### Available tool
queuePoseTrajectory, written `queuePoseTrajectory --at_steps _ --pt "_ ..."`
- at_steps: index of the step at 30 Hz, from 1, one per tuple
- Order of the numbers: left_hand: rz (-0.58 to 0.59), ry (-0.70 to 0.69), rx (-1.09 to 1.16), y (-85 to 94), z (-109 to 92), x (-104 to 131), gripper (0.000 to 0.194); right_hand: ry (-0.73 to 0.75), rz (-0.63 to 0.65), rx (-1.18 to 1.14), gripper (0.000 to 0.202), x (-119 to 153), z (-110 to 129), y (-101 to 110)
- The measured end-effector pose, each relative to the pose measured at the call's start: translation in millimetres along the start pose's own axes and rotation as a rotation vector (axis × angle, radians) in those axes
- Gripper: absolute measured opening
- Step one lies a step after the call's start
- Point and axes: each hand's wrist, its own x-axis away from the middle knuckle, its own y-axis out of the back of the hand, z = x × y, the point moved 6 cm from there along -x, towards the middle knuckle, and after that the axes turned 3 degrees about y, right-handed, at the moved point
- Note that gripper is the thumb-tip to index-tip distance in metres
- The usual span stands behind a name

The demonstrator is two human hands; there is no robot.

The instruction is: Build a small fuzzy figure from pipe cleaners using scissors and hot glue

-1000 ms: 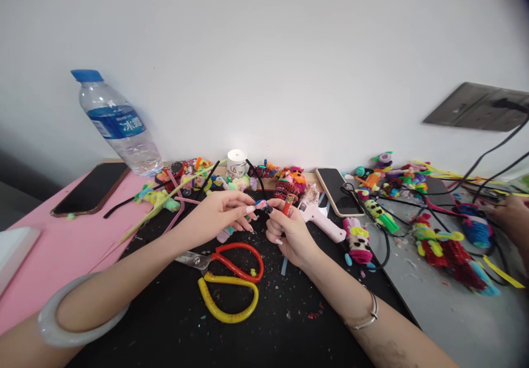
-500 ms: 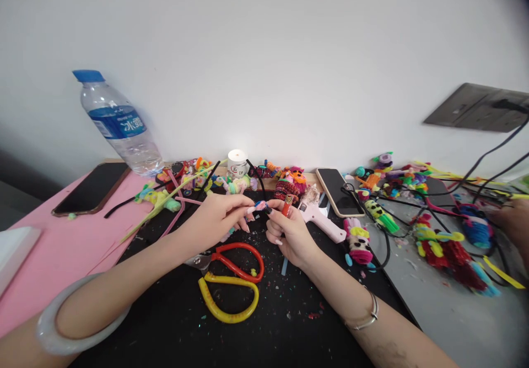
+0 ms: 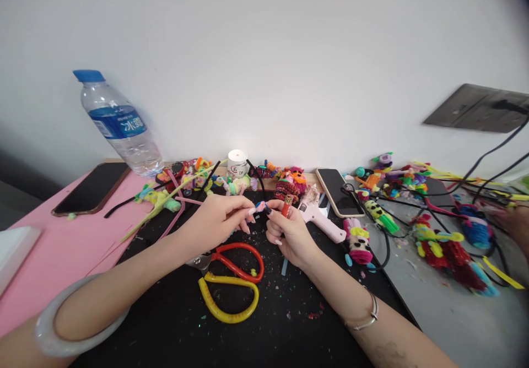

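Between my two hands is a small blue and pink piece [image 3: 260, 207], pinched by the fingertips of both. My left hand [image 3: 225, 219] comes in from the left, thumb and forefinger on the piece's left end. On its right end are the fingers of my right hand [image 3: 289, 231], which also holds an orange-red lighter [image 3: 286, 206] upright. Scissors [image 3: 233, 282] with one red and one yellow handle lie on the black mat [image 3: 289, 324] just below my hands. A pale pink glue gun [image 3: 324, 223] rests right behind my right hand.
A leaning water bottle [image 3: 119, 123] and a dark phone [image 3: 91, 189] are at the left. Behind my hands stands a white candle [image 3: 237, 164]. Another phone [image 3: 339, 191], fuzzy coloured figures [image 3: 359, 241] and black cables lie right. Another person's hand [image 3: 518, 222] shows at the right edge.
My hands and the small piece have barely moved; the fingers of my left hand have shifted slightly. The other person's hand at the right edge has moved a little.
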Motion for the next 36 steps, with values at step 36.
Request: queuePoseTrajectory --at_steps 36 --pt "-0.395 -0.429 -0.538 6.4 -19.1 19.2 0.017 -0.022 0.079 0.099 0.054 1.9 -1.7 -9.9"
